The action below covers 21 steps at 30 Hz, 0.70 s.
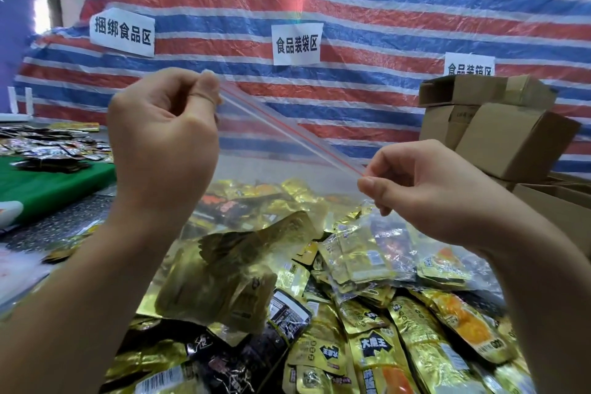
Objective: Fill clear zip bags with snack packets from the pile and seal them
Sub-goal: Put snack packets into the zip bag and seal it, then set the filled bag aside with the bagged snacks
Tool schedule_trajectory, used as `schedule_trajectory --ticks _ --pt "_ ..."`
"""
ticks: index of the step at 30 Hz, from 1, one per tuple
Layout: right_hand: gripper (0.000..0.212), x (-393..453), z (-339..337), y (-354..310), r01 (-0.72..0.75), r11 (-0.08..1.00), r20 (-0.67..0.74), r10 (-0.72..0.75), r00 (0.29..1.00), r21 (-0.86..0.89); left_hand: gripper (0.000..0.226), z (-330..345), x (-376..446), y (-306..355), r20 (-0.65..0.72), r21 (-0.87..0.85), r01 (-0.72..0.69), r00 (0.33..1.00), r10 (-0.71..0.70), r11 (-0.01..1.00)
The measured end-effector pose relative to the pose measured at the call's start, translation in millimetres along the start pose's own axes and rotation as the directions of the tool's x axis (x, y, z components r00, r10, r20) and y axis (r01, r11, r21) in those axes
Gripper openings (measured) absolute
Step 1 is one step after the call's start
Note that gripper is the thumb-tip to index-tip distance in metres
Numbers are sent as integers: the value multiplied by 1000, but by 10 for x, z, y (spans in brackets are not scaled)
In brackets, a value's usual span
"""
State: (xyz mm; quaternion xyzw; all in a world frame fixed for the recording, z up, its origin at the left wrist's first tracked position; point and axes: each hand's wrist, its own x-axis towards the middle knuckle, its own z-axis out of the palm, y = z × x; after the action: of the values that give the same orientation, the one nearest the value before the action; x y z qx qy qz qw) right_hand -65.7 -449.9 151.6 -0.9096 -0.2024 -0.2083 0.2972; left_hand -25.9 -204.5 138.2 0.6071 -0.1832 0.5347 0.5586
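I hold a clear zip bag (275, 176) up in front of me by its top edge, where a thin red zip line runs slanting from upper left to lower right. My left hand (163, 141) pinches the higher left end of the zip strip. My right hand (425, 189) pinches the lower right end. Inside the bag hang golden snack packets (230, 272), gathered at its bottom. Below and behind the bag spreads the pile of golden and black snack packets (383, 345).
Folded cardboard boxes (489, 125) stack at the right. A green mat (48, 182) with dark packets (48, 150) lies at the left. A red, white and blue striped tarp (351, 9) with paper signs hangs behind.
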Motion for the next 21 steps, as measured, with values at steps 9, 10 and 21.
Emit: schedule_trajectory --ticks 9,10,21 --pt "16 -35 -168 90 -33 984 126 55 991 -174 27 144 -134 17 229 -60 26 973 -12 998" --pt "24 -42 -173 62 -15 981 153 45 987 -192 26 165 -163 30 273 -74 30 962 -9 997" --pt "12 8 546 -192 -15 978 411 -73 909 208 22 322 -364 27 493 -136 74 870 3 988"
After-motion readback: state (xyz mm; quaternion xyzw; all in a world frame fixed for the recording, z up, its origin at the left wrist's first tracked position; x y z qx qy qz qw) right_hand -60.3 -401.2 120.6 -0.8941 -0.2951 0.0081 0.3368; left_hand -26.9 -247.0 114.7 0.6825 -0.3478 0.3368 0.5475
